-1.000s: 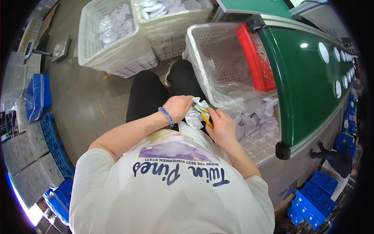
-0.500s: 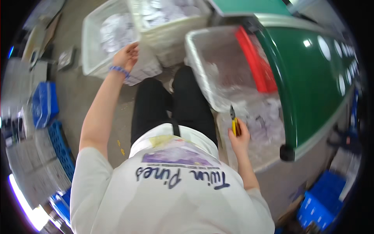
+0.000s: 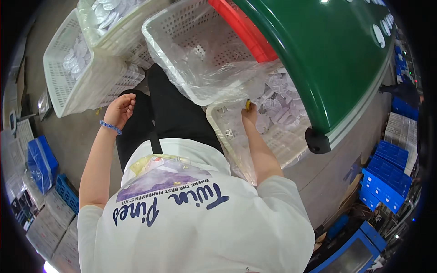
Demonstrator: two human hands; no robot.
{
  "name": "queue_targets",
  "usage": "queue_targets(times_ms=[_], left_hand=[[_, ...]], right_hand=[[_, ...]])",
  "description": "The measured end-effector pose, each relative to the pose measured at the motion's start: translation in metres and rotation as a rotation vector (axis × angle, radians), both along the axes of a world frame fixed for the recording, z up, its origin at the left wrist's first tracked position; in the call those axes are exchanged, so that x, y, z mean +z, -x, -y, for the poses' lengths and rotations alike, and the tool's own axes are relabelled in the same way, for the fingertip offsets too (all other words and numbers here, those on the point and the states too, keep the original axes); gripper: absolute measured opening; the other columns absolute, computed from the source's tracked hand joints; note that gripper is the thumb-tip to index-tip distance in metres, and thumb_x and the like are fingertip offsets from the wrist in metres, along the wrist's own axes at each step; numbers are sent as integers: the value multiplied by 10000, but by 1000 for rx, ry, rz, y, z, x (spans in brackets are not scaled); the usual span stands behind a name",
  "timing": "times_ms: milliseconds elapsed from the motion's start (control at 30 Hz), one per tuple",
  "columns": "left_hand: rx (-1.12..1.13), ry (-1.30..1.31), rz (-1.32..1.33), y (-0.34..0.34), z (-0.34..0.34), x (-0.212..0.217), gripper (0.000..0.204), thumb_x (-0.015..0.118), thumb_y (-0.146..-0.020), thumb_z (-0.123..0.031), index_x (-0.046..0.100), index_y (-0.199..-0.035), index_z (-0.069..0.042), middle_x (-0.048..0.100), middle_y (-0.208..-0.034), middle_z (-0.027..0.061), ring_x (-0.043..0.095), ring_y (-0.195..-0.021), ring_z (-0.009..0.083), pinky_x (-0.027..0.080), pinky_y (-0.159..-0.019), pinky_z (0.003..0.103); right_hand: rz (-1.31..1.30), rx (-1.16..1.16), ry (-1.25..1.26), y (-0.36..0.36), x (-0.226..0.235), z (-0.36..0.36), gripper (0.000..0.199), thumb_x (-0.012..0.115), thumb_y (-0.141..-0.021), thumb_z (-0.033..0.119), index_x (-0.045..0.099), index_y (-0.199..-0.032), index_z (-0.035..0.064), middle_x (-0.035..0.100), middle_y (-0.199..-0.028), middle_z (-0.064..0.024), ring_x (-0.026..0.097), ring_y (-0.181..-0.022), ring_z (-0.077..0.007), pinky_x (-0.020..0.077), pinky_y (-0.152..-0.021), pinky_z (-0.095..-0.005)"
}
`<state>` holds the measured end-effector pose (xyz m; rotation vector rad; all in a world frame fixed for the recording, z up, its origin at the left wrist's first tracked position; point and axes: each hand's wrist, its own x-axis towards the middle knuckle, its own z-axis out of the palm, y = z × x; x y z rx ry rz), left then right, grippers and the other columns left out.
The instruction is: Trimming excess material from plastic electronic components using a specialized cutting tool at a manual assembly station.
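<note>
We see the right hand [image 3: 249, 113] grasping a small yellow tool [image 3: 247, 105] at centre frame — over the lined basket [image 3: 291, 145] of clear round pieces [image 3: 282, 107]. The left hand [image 3: 119, 110], centre left, hangs loosely curled and empty. We advise reaching for one piece only — tool kept off the liner.

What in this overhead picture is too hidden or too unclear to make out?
- Head view: the right hand grips a small yellow tool; its shape is too small to tell.
- The clear round plastic pieces in the white perforated basket run under the green curved machine cover, so their number is hidden.
- The left hand is curled above the lap; its palm cannot be seen.
</note>
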<state>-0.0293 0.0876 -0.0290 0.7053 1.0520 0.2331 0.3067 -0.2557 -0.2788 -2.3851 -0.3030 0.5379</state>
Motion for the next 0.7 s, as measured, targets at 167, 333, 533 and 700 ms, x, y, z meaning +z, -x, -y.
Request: queue_targets(times_ms=[167,333,533,700], left_hand=[[64,2,-90,8,9,0,179,528,-874,-132,604,-1006,-36,577,-778,-11,525,-648,50,436,-551,161],[26,-20,-107,-3,18,4,181,526,-877,-127,605,-1008,-32,574,-772,-13,519,-644,47,436,-553,159],[-179,-13,-15,-27,33,21,186,507,-898,-168,600,-976,-28,531,-724,-18,434,-569,34,347,-504,162],[-546,133,160,-66,71,46,345,457,-940,-294,605,-990,14,534,-676,23,402,-542,56,319,-496,168]], right_hand=[[3,-125,321,20,1,-64,509,637,-690,148,407,-1137,66,467,-1217,-151,499,-1092,-370,452,-889,-413],[-9,-146,204,21,6,-47,519,655,-688,168,434,-1146,62,556,-1096,-170,541,-1042,-361,448,-872,-419],[196,34,-219,31,76,28,369,621,-712,30,504,-1060,-4,574,-905,-127,548,-826,-251,440,-744,-327],[763,397,-291,56,259,8,400,661,-630,-30,518,-992,65,571,-897,-105,519,-874,-285,430,-744,-362]])
